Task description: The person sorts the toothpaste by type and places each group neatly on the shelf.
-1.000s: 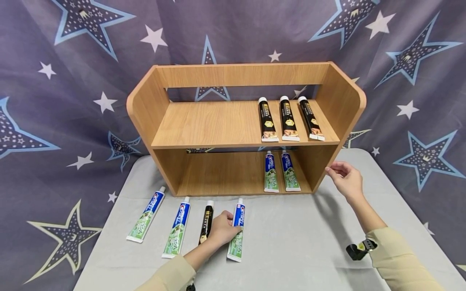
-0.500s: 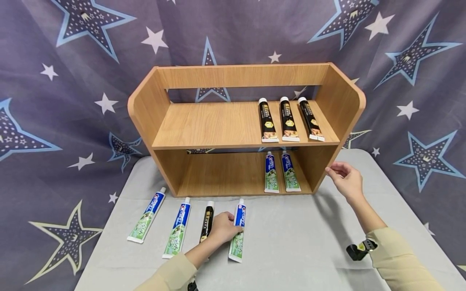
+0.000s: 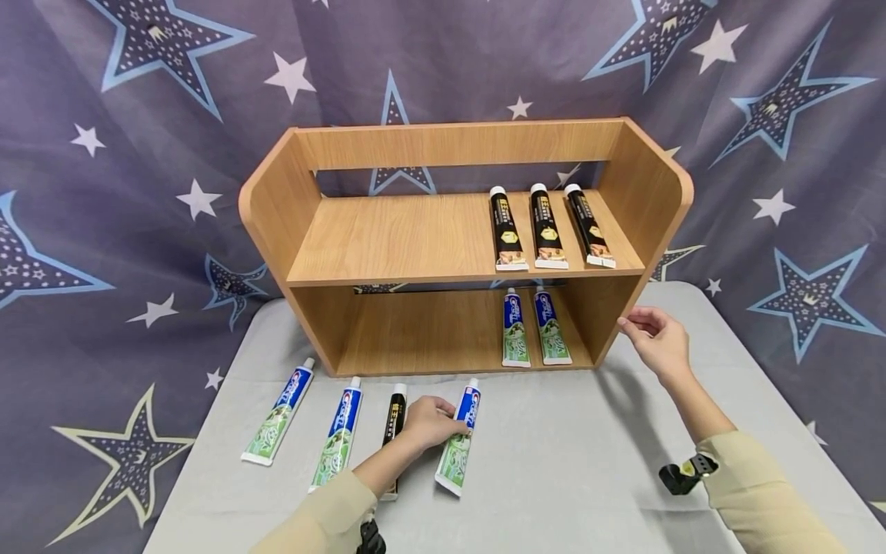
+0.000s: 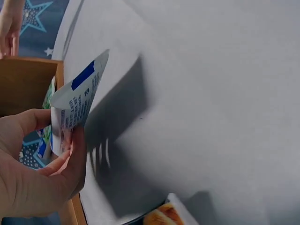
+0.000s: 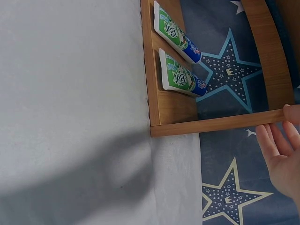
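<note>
My left hand [image 3: 428, 423] pinches a blue-and-green toothpaste tube [image 3: 453, 462] between thumb and fingers. In the left wrist view the tube [image 4: 77, 103] is raised at a slant, its shadow falling on the cloth. Partly behind my left wrist lies a black toothpaste tube [image 3: 394, 419]. My right hand [image 3: 661, 346] holds the right side panel of the wooden shelf [image 3: 457, 146]; in the right wrist view the thumb is at the panel's front edge and the fingers [image 5: 267, 143] are along its outer face.
Two more blue-and-green tubes, one at the far left [image 3: 277, 419] and one nearer [image 3: 338, 438], lie on the grey cloth [image 3: 554, 462]. On the upper board several black tubes [image 3: 547, 231] lie at the right; below them are two blue-and-green tubes [image 3: 515, 331]. A star-patterned curtain [image 3: 173, 292] hangs behind.
My left hand has shifted slightly up and right, and the held tube has tilted, its cap end now leaning right. My right hand stays at the shelf's side.
</note>
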Tool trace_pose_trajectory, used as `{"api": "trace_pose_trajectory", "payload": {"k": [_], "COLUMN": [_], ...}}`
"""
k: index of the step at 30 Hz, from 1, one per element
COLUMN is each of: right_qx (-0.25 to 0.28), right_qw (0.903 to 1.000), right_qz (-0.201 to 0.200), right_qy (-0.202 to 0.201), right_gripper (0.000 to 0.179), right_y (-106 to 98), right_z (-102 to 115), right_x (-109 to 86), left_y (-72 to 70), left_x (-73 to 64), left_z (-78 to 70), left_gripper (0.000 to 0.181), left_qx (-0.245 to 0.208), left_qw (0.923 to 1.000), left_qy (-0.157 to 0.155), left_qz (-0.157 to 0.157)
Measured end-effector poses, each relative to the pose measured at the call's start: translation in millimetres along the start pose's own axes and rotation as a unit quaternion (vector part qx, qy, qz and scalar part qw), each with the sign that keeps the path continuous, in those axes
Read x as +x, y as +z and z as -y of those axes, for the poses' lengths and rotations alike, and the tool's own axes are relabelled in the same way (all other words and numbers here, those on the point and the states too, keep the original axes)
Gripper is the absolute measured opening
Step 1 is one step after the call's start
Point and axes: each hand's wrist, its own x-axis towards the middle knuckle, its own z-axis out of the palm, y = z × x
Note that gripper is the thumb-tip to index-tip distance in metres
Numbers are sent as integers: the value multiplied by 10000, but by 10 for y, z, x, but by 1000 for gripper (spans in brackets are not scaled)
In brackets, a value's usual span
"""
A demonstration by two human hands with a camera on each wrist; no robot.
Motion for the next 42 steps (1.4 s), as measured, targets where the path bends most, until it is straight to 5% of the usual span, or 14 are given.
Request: {"api": "trace_pose_trajectory", "payload": {"k": [10,17,25,33,42], "right_qx": [-167,-168,-153,-152,-120], "right_qw": [9997,9998,9998,9998,9999], "right_qz": [24,24,37,24,36], "right_qy": [-147,-106,-98,-84,-24], "right_gripper": [29,29,30,30,30], "right_y": [-4,-11,-14,-18,-28], "right_z": [-7,5,5,-1,3], "right_x": [-7,-1,-3,7,8], "left_y": [-46,-59,-70,-67,-91], "left_x": [119,212,304,420,574], "left_z": [-83,-69,-88,-83,-129], "left_gripper": [38,39,41,43,41], "left_qx": [-946,-1043,-1211,-1889,-1955], "left_qw": [9929,9878,9841,9685,9638], "left_qy": [-401,-659,-778,-956,-1085], "left_qz": [597,955,1043,1314,1451]}}
